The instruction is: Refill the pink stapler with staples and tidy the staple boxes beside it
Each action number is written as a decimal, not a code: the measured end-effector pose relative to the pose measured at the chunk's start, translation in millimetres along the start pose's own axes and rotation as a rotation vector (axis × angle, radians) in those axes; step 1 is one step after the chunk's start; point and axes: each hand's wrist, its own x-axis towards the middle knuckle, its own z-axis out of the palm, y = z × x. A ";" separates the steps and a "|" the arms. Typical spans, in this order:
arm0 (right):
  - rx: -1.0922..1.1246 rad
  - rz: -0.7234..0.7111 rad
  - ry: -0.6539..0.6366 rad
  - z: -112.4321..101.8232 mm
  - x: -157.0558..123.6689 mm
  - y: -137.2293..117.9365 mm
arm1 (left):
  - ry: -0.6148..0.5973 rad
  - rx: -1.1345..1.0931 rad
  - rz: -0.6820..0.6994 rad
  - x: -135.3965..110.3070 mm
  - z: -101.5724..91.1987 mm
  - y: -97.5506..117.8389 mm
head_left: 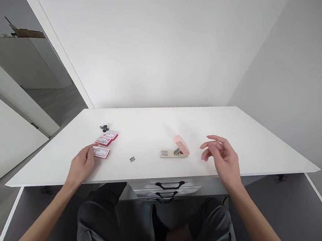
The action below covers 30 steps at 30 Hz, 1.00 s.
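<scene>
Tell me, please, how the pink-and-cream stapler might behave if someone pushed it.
The stapler would probably slide rather than roll, since its long base lies flat. Its raised pink top might swing when bumped, as it stands tilted open.

The surface (pixel 149 127) is smooth and white. Taken from its middle, an open stapler (pixel 175 155) sits just toward 3 o'clock, its cream base flat and its pink top tilted up. A small grey strip (pixel 132 159) lies toward 8 o'clock. Farther out at 9 o'clock, two red-and-white boxes (pixel 103 141) lie touching, with a small black object (pixel 104 128) toward 10 o'clock. A single box (pixel 103 152) is nearer the front, between 8 and 9 o'clock.
</scene>
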 end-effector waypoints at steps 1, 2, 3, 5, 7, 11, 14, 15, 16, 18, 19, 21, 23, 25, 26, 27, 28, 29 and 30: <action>-0.026 0.033 0.069 -8.7 9.1 8.2 | 0.011 0.023 0.017 6.6 -0.5 -6.3; -0.049 0.072 0.112 -16.3 17.2 17.2 | 0.012 0.037 0.020 12.0 -0.8 -11.1; -0.067 0.109 0.138 -22.8 24.0 26.3 | 0.007 0.051 0.015 16.2 -0.9 -14.7; -0.089 0.171 0.144 -32.5 32.4 43.1 | -0.015 0.099 -0.009 21.0 -0.9 -19.2; -0.104 0.216 0.111 -38.1 34.8 55.8 | -0.017 0.173 -0.028 21.6 -0.6 -21.1; -0.181 0.240 0.016 -40.9 31.3 67.8 | 0.118 0.199 0.006 12.1 1.3 -16.3; -0.248 0.223 -0.031 -40.7 29.4 71.1 | 0.167 0.112 0.239 -3.4 5.3 0.1; -0.273 0.212 -0.041 -40.8 29.3 72.0 | 0.129 0.085 0.343 -9.3 7.9 8.0; -0.299 0.201 -0.049 -40.9 29.4 72.9 | 0.058 0.059 0.446 -15.0 11.1 16.5; -0.346 0.181 -0.062 -41.2 29.6 74.4 | -0.122 0.029 0.604 -24.5 19.9 33.6; -0.362 0.174 -0.068 -41.3 29.7 75.0 | -0.175 0.032 0.645 -27.9 25.1 41.2; -0.382 0.167 -0.074 -41.1 29.8 75.3 | -0.215 0.058 0.670 -31.2 35.7 52.7; -0.388 0.166 -0.070 -40.5 29.6 74.8 | -0.210 0.085 0.654 -30.8 44.6 58.5; -0.388 0.170 -0.064 -39.6 29.3 73.8 | -0.206 0.098 0.641 -28.6 50.0 60.1; -0.388 0.172 -0.062 -39.2 29.1 73.2 | -0.199 0.100 0.644 -27.3 51.3 60.2; -0.390 0.173 -0.061 -38.8 29.0 72.6 | -0.193 0.102 0.653 -26.3 51.9 60.2; -0.394 0.173 -0.061 -38.4 28.8 72.1 | -0.185 0.103 0.664 -25.6 51.9 60.4; -0.398 0.174 -0.059 -38.1 28.7 71.5 | -0.178 0.104 0.671 -25.3 51.7 61.2; -0.402 0.176 -0.058 -37.8 28.5 70.9 | -0.174 0.102 0.668 -25.3 51.5 62.5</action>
